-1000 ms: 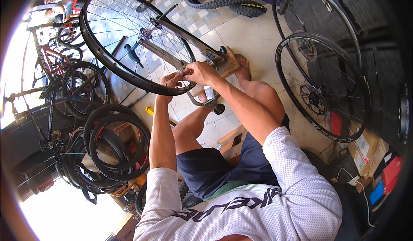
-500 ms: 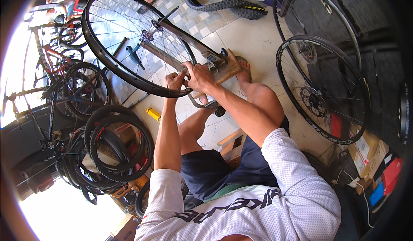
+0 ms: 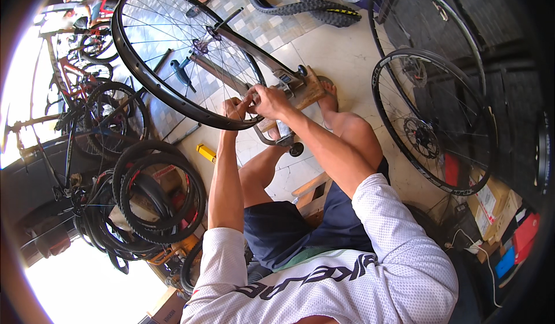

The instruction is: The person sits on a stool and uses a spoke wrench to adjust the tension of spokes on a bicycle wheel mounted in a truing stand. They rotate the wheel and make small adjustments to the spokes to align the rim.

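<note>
Head view: one wheel [image 3: 200, 46] in one stand [image 3: 287, 81]; left hand [image 3: 236, 109], right hand [image 3: 268, 102] pinching at its near rim, pinched bit too small to tell. Two wheels [image 3: 421, 139] at right. One yellow bar [image 3: 206, 153], left end showing more than second ago.

Big black block letters run across the chest of the person's white shirt [image 3: 341, 292], partly lost in its folds. Over to my right, the front one of the leaning wheels [image 3: 435, 182] carries pale block lettering on its black rim, in more than one spot. Up on the floor, a knobby tyre [image 3: 332, 15] shows bright yellow letters on its sidewall. A carton [image 3: 488, 199] at the right wears a white label with red on it, too small for me to read; a box [image 3: 169, 311] low on the left bears small dark print.
</note>
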`<action>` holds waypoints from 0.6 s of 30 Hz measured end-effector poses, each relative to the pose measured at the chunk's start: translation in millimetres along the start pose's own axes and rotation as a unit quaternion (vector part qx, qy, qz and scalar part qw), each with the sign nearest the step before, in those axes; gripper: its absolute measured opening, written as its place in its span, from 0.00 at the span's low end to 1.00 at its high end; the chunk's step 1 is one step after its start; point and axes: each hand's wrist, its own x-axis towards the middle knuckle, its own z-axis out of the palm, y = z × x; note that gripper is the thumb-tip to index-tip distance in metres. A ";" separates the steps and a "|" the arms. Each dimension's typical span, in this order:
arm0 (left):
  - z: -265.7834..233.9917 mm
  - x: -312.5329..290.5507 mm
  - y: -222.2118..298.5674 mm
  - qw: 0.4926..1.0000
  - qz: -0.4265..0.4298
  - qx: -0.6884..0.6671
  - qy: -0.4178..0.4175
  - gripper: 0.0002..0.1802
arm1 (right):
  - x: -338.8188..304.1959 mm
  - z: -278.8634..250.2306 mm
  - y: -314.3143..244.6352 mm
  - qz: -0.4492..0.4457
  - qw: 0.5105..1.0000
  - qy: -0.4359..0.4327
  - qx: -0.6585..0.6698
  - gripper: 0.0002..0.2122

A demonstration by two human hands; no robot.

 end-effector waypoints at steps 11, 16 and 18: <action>-7.3 -13.5 0.7 0.991 -0.020 -0.114 0.068 0.28 | 3.5 18.5 -2.1 -0.060 0.996 0.060 0.028 0.23; -1.6 -27.9 28.7 0.960 0.026 -0.278 0.005 0.22 | 20.3 22.4 41.9 0.002 0.988 0.022 0.150 0.20; -9.9 -32.2 18.4 0.953 0.044 -0.298 -0.016 0.16 | 20.7 30.7 32.5 0.007 0.981 0.028 0.191 0.15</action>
